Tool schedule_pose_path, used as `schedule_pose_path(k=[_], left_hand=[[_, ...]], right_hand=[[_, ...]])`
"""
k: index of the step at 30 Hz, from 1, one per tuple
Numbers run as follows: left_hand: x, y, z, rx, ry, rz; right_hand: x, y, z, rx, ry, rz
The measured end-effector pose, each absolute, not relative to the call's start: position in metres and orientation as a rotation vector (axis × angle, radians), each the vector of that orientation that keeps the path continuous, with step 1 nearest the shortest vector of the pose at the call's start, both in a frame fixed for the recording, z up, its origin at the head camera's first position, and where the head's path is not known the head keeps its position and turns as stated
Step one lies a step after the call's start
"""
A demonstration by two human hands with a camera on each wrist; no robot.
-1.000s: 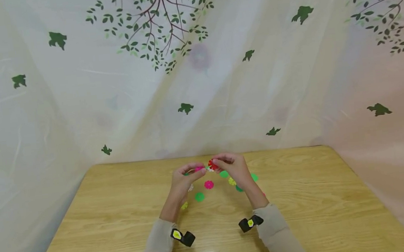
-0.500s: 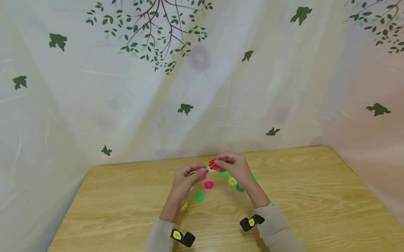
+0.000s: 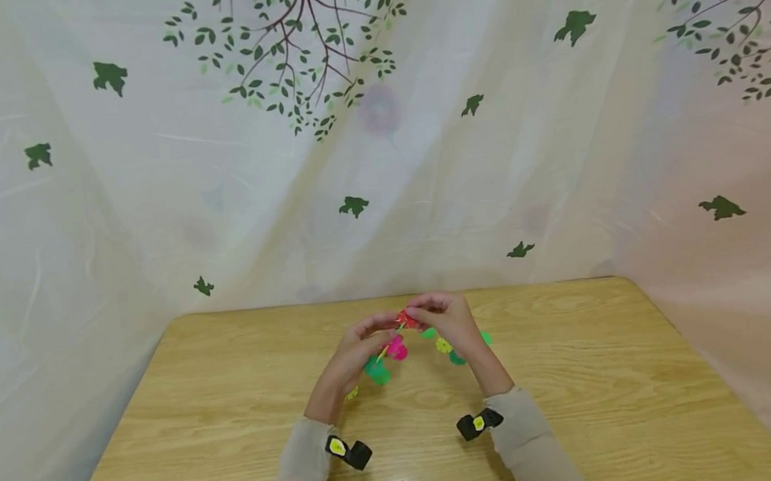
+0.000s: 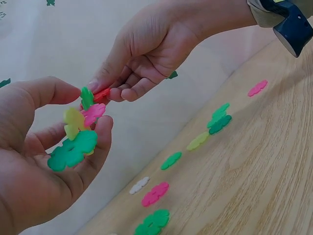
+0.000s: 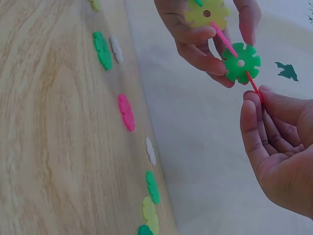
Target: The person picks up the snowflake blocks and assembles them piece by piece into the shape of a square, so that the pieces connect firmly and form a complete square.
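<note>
My left hand [image 3: 354, 355] holds a short chain of slotted plastic flower discs between thumb and fingers. In the left wrist view the chain runs from a teal disc [image 4: 73, 151] by the palm through a yellow disc [image 4: 73, 122] and a pink disc [image 4: 94, 114] to a green disc [image 4: 87, 99] near the fingertips. My right hand [image 3: 454, 328] pinches a red disc [image 5: 255, 89] between thumb and index finger. Seen edge-on in the right wrist view, the red disc meets the rim of the green disc [image 5: 250, 62]. Both hands are raised over the table's far part.
Loose flower discs lie scattered on the wooden table [image 3: 238, 448], among them a pink disc [image 5: 126, 112], a white disc [image 5: 150, 151], a green disc [image 5: 102, 51] and a yellow disc [image 3: 443, 345]. Behind the table's far edge hangs a pale curtain [image 3: 267, 206] with printed leaves.
The left hand has shifted right, closer to the right hand. The chain has turned, and its teal end now shows below the left fingers. The right hand stays nearly in place with the red disc.
</note>
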State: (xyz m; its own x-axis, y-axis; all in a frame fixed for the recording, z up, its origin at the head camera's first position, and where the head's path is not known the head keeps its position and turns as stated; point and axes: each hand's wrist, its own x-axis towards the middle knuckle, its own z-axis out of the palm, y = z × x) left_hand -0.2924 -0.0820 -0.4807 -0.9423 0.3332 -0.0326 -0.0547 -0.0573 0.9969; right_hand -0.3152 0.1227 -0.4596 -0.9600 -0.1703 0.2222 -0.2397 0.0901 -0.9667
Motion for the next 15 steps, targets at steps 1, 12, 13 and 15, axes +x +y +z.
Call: schedule_pose_path(k=[1, 12, 13, 15], left_hand=[[-0.2922, -0.0821, -0.4808, 0.306, 1.947, 2.081], [-0.292, -0.0783, -0.4832, 0.274, 2.019, 2.095], [-0.2925, -0.0781, -0.484, 0.271, 2.031, 2.098], [-0.2944, -0.0777, -0.485, 0.267, 2.047, 2.106]], right_hand=[[-0.3152, 0.1222, -0.4603, 0.422, -2.292, 2.037], [-0.312, 0.1158, -0.4624, 0.473, -2.316, 2.036], [-0.3121, 0.1152, -0.4622, 0.466, -2.318, 2.036], [-0.3132, 0.1138, -0.4616, 0.45, -2.323, 2.037]])
